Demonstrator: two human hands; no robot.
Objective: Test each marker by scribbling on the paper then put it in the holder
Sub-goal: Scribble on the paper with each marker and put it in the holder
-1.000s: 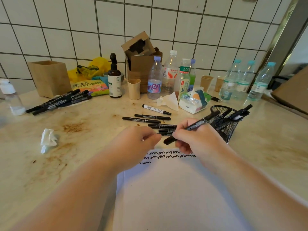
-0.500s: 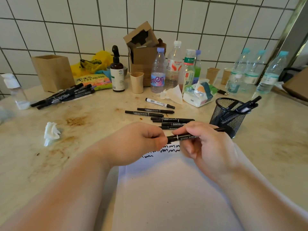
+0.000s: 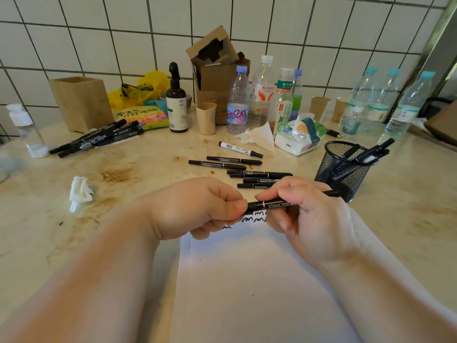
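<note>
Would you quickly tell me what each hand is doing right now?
Left hand: pinching the marker's left end.
Right hand: gripping the same marker's barrel.

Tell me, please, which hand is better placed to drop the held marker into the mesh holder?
Right. The right hand grips the marker barrel, and the mesh holder stands on its side; the left hand only pinches the end.

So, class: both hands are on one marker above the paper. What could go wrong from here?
1. The left hand pinches the end of the marker held by the right hand; a poorly seated cap could let it dry out.
2. The mesh holder already holds markers leaning over its rim, so dropping another in carelessly might tip it.
</note>
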